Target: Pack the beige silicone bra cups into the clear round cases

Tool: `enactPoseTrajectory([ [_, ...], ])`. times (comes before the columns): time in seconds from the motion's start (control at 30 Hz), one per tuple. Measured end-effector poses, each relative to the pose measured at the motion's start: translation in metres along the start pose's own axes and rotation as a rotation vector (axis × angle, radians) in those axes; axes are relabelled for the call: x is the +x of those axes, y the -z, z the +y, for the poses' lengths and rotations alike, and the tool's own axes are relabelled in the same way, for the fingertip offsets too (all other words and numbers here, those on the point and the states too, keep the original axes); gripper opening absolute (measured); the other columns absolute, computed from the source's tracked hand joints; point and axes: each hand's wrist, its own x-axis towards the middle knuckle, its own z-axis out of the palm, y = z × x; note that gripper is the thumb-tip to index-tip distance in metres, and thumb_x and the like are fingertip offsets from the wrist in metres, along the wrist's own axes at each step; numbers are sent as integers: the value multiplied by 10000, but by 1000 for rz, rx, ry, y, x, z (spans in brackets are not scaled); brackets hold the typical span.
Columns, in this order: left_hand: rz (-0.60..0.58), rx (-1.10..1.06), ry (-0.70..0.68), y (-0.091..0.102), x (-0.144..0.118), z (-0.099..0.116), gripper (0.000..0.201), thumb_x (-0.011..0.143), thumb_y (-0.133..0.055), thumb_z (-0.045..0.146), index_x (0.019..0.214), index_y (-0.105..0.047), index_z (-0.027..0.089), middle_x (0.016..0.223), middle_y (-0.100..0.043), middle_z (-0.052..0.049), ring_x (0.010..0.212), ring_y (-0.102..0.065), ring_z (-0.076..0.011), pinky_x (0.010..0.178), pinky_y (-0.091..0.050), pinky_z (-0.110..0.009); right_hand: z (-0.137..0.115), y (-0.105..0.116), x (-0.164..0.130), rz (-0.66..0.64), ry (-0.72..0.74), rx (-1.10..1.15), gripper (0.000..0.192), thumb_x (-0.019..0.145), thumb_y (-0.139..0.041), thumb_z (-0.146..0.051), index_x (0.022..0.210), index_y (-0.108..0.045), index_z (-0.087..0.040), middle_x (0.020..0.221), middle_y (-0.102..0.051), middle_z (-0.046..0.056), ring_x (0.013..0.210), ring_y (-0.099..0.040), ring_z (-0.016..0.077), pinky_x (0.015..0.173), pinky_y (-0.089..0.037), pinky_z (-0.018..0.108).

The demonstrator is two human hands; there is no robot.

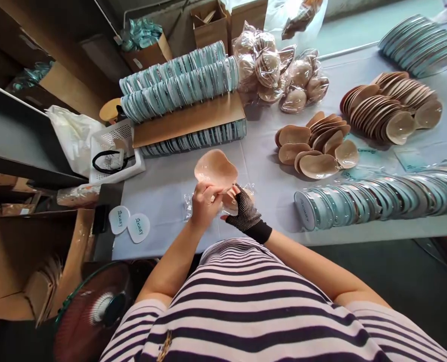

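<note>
My left hand (204, 203) is bare and grips the lower edge of a beige heart-shaped silicone cup (216, 168), lifted just above the white table (163, 191). My right hand (242, 206) wears a black dotted fingerless glove and pinches the same cup from the right. Beneath both hands lies a clear plastic bag (188, 206); a second cup partly shows between them.
Loose beige cups (316, 146) and a fanned stack (387, 108) lie to the right. Rows of teal-and-white packages (377, 198) run along the right, others (178, 85) stand behind on cardboard. Bagged cups (276, 70), a white basket (114, 151), two label cards (129, 223), a fan (95, 306).
</note>
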Motion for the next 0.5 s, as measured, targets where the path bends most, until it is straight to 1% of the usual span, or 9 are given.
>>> enactPoseTrajectory([
  [0.03, 8, 21, 8, 0, 2, 1, 86, 813, -664, 156, 811, -697, 235, 849, -612, -33, 850, -602, -184, 852, -489, -324, 1, -1, 5, 50, 18, -58, 965, 608, -809, -395, 1454, -404, -165, 1451, -487, 181, 1332, -461, 395, 1148, -347, 540],
  [0.1, 10, 54, 35, 1, 4, 1, 88, 808, -659, 143, 817, -693, 224, 843, -611, -27, 818, -608, -172, 810, -504, -305, 3, 2, 13, 102, 12, -114, 683, 733, -694, -363, 1359, -503, -166, 1320, -596, 170, 1215, -572, 338, 1080, -430, 517],
  [0.17, -10, 92, 70, 3, 3, -2, 83, 808, -656, 141, 821, -689, 216, 843, -614, -20, 806, -615, -162, 775, -515, -285, 7, 11, 19, 67, -21, -92, 371, 848, -553, -314, 1196, -611, -202, 1150, -690, 119, 1071, -650, 271, 998, -497, 455],
  [0.2, -32, 114, 87, 4, 0, -4, 79, 813, -653, 145, 828, -690, 213, 845, -617, -20, 809, -619, -160, 769, -519, -281, 10, 18, 22, 24, -35, -60, 289, 878, -508, -304, 1118, -642, -215, 1093, -713, 98, 1025, -664, 250, 972, -511, 432],
  [0.27, -106, 157, 122, 6, -11, -7, 84, 832, -641, 157, 859, -699, 213, 862, -629, -27, 843, -627, -169, 790, -527, -290, 17, 34, 25, -90, -63, 18, 245, 890, -499, -321, 1028, -671, -214, 1061, -730, 85, 1004, -668, 241, 963, -511, 420],
  [0.3, -167, 167, 132, 8, -20, -8, 106, 840, -632, 159, 891, -707, 215, 879, -639, -34, 870, -632, -179, 814, -530, -303, 21, 44, 27, -164, -80, 56, 249, 883, -519, -343, 1015, -679, -203, 1064, -732, 87, 1009, -665, 246, 966, -507, 425],
  [0.37, -342, 139, 145, 9, -41, -9, 204, 846, -604, 144, 1000, -714, 221, 952, -668, -48, 946, -640, -199, 876, -532, -336, 27, 62, 30, -344, -113, 127, 305, 863, -568, -406, 1022, -693, -177, 1065, -734, 95, 1018, -658, 259, 965, -501, 434],
  [0.43, -542, 44, 185, 9, -64, -7, 355, 833, -551, 94, 1134, -690, 219, 1081, -689, -64, 1052, -637, -216, 956, -519, -368, 29, 76, 33, -515, -134, 174, 359, 852, -593, -475, 1004, -709, -171, 1045, -735, 90, 1016, -653, 258, 955, -498, 425],
  [0.5, -708, -99, 297, 7, -83, -5, 499, 813, -478, 48, 1260, -635, 206, 1205, -684, -76, 1131, -629, -216, 1018, -496, -381, 29, 81, 35, -675, -167, 228, 394, 865, -574, -523, 951, -718, -168, 1006, -736, 83, 987, -653, 241, 941, -498, 405],
])
